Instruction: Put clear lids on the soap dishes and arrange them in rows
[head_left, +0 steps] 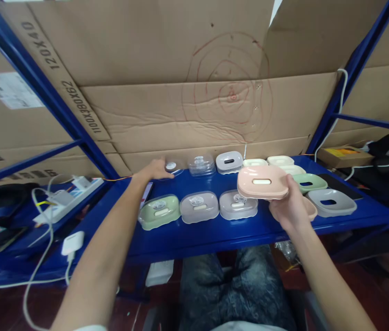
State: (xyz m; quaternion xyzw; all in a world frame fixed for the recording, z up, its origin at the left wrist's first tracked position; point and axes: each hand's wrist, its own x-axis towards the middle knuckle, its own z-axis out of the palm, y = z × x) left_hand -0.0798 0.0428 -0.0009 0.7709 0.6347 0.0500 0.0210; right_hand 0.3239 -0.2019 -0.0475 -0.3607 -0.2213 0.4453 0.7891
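My right hand [289,209] pinches the pink soap dish [262,182] above the blue shelf [215,232]; my left hand [153,171] closes on a clear dish [173,168] at the back. Risk as I judge it: the tilted pink dish slips and knocks the front row.

Pink oval plastic soap-dish lid [262,182], slotted centre: in your right hand [291,209], raised, roughly level, above the front row on the blue metal shelf [211,232]. Clear plastic soap box with round label [173,168]: back row, upright, under your left hand [153,171].
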